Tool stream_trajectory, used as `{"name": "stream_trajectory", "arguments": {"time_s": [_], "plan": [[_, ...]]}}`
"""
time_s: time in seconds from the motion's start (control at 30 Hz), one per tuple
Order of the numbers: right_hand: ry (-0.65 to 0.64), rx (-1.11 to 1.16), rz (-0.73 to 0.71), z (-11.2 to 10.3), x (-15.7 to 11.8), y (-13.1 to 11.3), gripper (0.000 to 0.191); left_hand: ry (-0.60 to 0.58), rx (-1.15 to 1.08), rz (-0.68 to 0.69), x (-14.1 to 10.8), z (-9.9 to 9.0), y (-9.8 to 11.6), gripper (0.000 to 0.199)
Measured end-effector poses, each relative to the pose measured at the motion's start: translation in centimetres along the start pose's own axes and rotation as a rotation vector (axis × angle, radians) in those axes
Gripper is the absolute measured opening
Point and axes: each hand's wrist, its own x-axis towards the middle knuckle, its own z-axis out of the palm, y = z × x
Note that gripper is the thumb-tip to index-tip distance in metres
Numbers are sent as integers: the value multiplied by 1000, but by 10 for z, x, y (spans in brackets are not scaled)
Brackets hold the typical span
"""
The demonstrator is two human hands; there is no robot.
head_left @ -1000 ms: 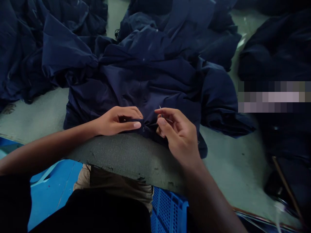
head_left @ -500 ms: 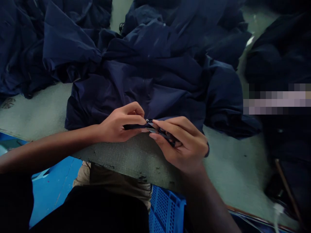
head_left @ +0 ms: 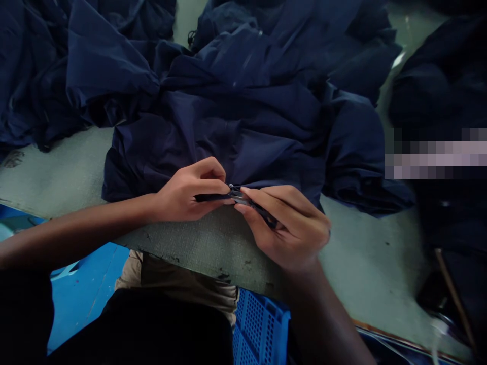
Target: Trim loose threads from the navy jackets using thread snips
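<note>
Snips at the near edge of a navy garment

The navy garment lies rumpled on the bench, its near edge raised a little between the person's two hands. At the left part of that edge, the left hand has its fingers pinched on the dark cloth. At the right part, the right hand has its fingers closed around small snips, the metal tips pointing at the left fingertips; whether the blades touch the cloth cannot be told. A small bright fitting shows on the garment's edge, just beside the tips. Beyond the garment spreads more navy cloth; to its left sits a dark heap, and to its right another pile. Below the garment, past the bench edge, stands a blue crate.
</note>
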Motion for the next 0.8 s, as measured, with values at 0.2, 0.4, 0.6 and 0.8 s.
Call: {"name": "stream_trajectory", "arguments": {"time_s": [0.2, 0.4, 0.6, 0.8], "plan": [[10, -18, -17, 1, 0, 0, 28, -9, -10, -7, -1, 1, -1, 19], [2, -22, -15, 0, -1, -1, 27, -22, 1, -12, -1, 0, -1, 18], [10, 14, 21, -1, 0, -2, 25, -10, -18, -2, -1, 1, -2, 18], [74, 69, 113, -3, 1, -1, 29, -34, -163, -32, 3, -2, -5, 15]]}}
